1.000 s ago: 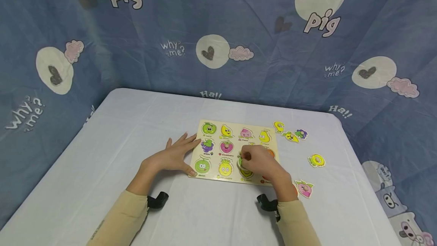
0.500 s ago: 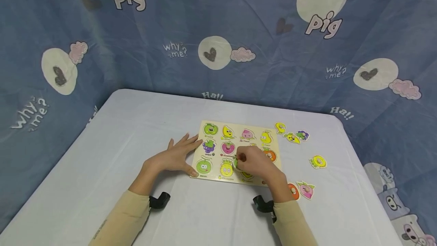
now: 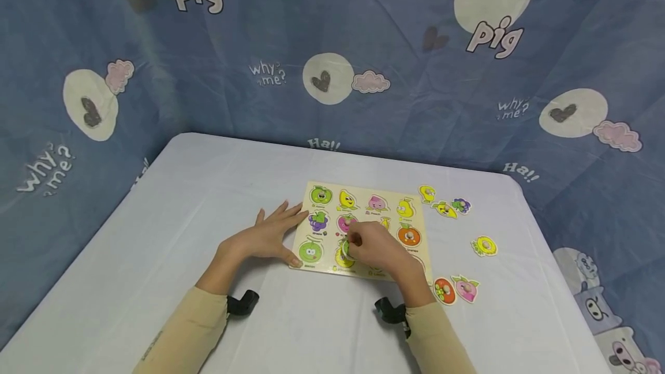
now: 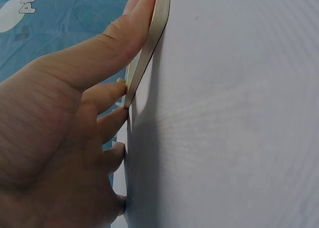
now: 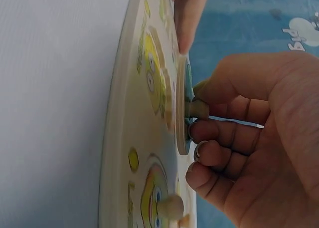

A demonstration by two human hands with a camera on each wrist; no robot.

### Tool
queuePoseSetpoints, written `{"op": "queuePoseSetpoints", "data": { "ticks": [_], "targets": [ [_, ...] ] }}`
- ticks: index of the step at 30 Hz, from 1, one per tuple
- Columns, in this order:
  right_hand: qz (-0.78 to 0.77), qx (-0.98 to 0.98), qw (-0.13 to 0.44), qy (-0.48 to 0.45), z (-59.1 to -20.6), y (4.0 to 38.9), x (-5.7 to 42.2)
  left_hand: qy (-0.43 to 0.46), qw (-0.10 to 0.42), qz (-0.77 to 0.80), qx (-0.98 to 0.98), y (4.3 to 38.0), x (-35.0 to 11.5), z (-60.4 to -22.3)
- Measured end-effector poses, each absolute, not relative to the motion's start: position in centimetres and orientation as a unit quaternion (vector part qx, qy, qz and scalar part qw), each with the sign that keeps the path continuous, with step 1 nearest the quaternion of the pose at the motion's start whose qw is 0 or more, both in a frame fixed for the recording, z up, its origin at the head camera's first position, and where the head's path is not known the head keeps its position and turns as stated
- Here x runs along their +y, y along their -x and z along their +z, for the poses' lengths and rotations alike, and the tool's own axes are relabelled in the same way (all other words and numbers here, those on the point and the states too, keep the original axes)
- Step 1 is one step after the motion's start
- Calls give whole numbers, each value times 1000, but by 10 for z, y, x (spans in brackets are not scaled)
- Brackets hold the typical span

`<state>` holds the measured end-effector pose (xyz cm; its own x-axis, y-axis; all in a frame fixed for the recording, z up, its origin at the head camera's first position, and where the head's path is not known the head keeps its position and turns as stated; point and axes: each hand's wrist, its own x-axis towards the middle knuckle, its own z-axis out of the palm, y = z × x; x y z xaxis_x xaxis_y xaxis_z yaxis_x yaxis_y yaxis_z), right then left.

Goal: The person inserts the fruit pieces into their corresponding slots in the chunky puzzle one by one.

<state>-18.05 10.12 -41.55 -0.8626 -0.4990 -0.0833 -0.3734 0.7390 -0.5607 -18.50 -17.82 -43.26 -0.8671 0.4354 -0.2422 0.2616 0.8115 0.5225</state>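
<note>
A cream wooden fruit puzzle board (image 3: 333,196) lies on the white table. My left hand (image 3: 264,238) rests on its left edge, fingers spread and thumb at the near corner; the left wrist view shows the thumb (image 4: 119,38) on the board's rim. My right hand (image 3: 378,247) pinches the knob of a green round fruit puzzle piece (image 3: 346,249), held above the pineapple picture. From the right wrist, this piece (image 5: 181,108) stands nearly parallel to the board, but contact cannot be told. A knobbed strawberry piece (image 3: 345,223) and orange piece (image 3: 409,235) sit in the board.
Loose knobbed pieces lie right of the board: a yellow one (image 3: 427,193), another yellow one (image 3: 444,209), grapes (image 3: 461,205), a pineapple (image 3: 484,246), a red one (image 3: 444,291) and a pink one (image 3: 466,289). A patterned blue cloth (image 3: 260,114) hangs behind the table.
My right hand has carried the green piece leftward, from over the lemon picture to over the pineapple picture. The red piece at the right is now uncovered. My left hand stays on the board.
</note>
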Motion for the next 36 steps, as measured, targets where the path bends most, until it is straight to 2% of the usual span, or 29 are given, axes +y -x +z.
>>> {"op": "queuePoseSetpoints", "data": {
  "ticks": [36],
  "targets": [
    [-262, 908, 130, 302, -423, 178, 58, -202, 197, 247, 927, 187, -184, -432]
  ]
}}
